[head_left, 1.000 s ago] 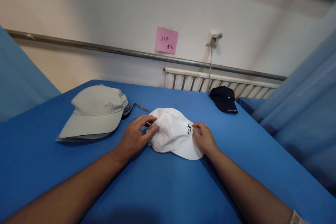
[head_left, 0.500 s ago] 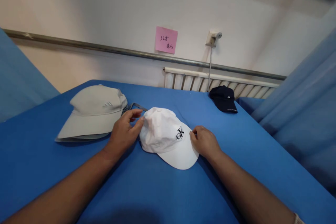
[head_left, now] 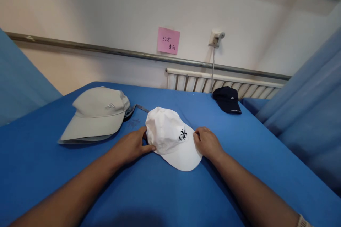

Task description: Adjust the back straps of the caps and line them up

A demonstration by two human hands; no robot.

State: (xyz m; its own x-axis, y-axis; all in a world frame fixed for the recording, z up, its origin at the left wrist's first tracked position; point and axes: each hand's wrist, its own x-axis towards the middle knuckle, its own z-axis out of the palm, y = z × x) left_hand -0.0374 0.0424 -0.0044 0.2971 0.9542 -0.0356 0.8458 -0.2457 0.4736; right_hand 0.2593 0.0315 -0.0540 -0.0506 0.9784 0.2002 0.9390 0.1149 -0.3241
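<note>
A white baseball cap (head_left: 166, 131) with a black monogram on its front lies on the blue table cover (head_left: 170, 198), its brim toward the lower right. My left hand (head_left: 135, 145) grips the cap's left lower edge, thumb on the near side and the other fingers partly hidden behind it. At the other end, my right hand (head_left: 209, 143) pinches the right edge of the brim. Left of my left hand rests a light grey cap (head_left: 98, 110) with a small striped logo, apparently stacked over another cap whose brim edge shows below.
A dark navy cap (head_left: 227, 99) sits at the far right corner. Behind the table are a white radiator (head_left: 197, 81), a metal rail (head_left: 119, 52), a pink note (head_left: 168, 40) and a wall socket with a plug (head_left: 216, 39). Blue curtains (head_left: 306, 113) hang at both sides.
My left hand has come down along the white cap's left side and now holds its lower edge. My right hand stays on the brim. The cap has barely moved.
</note>
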